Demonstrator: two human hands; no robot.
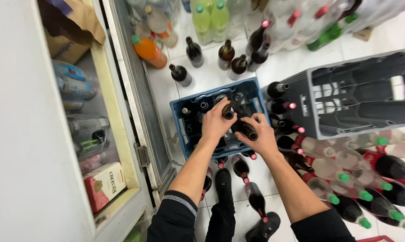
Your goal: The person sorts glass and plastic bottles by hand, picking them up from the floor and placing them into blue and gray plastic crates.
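Two brown bottles are in my grip above the blue crate [180,117]: left hand [216,123] wraps one bottle [228,111], right hand [261,136] clasps another [247,131]. Beyond the crate I count six dark bottles standing; a grey crate [359,96] sits right of it.

Grey plastic crate [359,96] standing right of centre on the white tiled floor [211,74]; orange drink bottle [149,51] and two green bottles [210,20] beyond; brown glass bottles [231,56] upright; red carton [105,186] on the open cooler's lower shelf [122,134].
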